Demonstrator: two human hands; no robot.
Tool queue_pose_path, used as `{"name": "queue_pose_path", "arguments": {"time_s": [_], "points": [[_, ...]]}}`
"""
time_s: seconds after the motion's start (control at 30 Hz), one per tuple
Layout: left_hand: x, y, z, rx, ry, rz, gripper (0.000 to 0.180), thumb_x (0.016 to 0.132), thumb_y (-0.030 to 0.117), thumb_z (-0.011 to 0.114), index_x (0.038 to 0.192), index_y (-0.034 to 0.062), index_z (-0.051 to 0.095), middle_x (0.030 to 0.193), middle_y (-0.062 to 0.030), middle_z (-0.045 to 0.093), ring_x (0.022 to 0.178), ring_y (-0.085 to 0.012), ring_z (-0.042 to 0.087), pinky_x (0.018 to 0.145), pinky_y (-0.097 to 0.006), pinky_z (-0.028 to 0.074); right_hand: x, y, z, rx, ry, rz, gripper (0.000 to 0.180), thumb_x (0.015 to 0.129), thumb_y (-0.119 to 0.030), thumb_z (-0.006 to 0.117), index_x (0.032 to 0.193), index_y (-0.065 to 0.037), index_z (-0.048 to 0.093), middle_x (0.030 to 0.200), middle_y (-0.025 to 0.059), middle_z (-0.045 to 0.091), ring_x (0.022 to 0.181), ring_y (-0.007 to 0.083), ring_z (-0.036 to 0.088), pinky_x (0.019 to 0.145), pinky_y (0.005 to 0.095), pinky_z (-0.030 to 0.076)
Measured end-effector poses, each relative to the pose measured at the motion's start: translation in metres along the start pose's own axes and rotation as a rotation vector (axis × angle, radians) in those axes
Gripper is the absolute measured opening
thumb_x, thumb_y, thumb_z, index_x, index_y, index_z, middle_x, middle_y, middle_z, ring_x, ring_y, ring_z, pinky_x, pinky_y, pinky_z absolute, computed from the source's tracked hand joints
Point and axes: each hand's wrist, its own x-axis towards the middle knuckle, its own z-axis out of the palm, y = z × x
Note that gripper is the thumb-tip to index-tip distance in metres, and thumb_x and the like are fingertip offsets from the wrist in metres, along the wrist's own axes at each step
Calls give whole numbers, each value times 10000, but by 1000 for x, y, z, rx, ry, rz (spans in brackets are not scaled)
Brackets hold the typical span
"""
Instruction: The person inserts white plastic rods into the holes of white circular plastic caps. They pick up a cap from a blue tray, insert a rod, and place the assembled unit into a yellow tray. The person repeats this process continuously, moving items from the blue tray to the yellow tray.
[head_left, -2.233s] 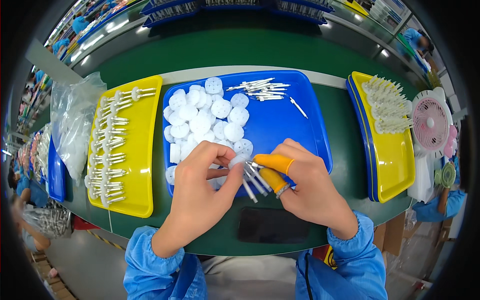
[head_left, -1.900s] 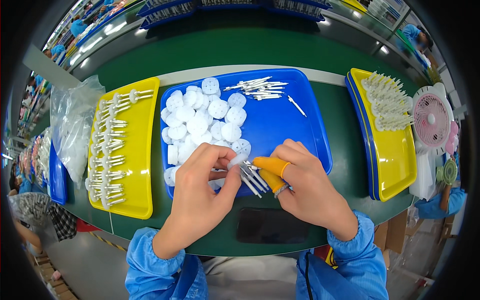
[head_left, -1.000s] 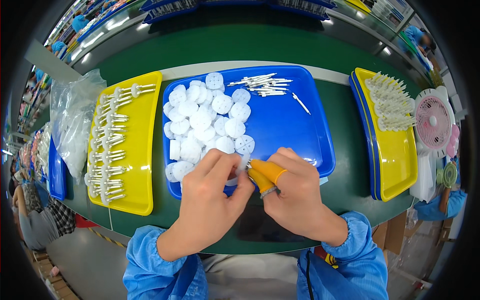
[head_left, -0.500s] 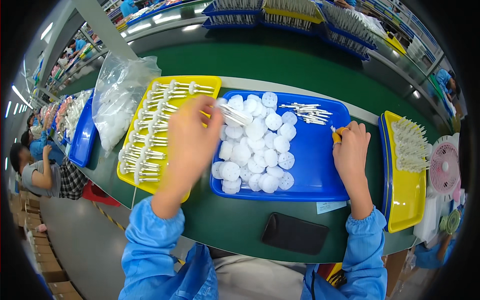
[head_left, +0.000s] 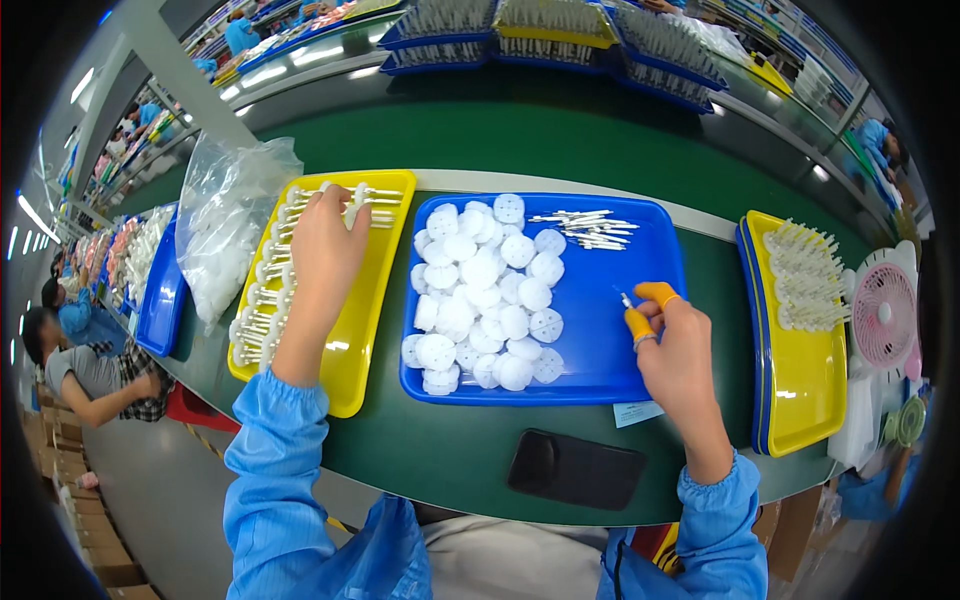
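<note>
Desk [head_left: 420,455]: blue tray [head_left: 600,350] mid-view, yellow tray [head_left: 355,345] at 9 o'clock. Left hand [head_left: 328,245] curled down over the yellow tray's 12 o'clock end, contents hidden, can't tell; right hand [head_left: 683,342], at the blue tray's 3–4 o'clock edge, pinches one pin [head_left: 627,299] between thumb and forefinger. Pinned discs [head_left: 258,322] rowed in the yellow tray look done; loose discs [head_left: 480,268] at the blue tray's 9 o'clock and loose pins [head_left: 597,230] at 1 seemingly remain.

Our left hand [head_left: 333,240] is over the left yellow tray [head_left: 365,300]; our right hand [head_left: 673,340] pinches a slim white rod [head_left: 627,300] over the blue tray [head_left: 600,325].
</note>
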Motion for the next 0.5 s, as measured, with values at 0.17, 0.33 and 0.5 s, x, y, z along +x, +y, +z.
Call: {"name": "queue_pose_path", "arguments": {"time_s": [0.17,0.33,0.5], "points": [[-24,106,-13,-387,-175,292,253,933,149,812,1116,-17,756,1086,-177,767,962,-337,727,847,-435,587,-6,8,3,20,-10,-300,287,879,68,707,1160,92,761,934,211,685,884,400,642,786,472,519],[-41,169,-8,-306,-317,625,255,905,158,823,1081,-19,768,1056,-181,753,978,-361,694,883,-470,540,-8,7,0,1,-70,-307,343,842,92,679,1175,87,762,937,205,655,902,396,609,805,478,494],[-37,170,4,-230,-348,616,221,909,130,807,1068,-18,768,993,-166,745,916,-336,700,843,-473,542,-9,1,-4,32,-78,-319,367,827,100,680,1185,75,759,928,198,665,896,381,609,797,472,503]]}}
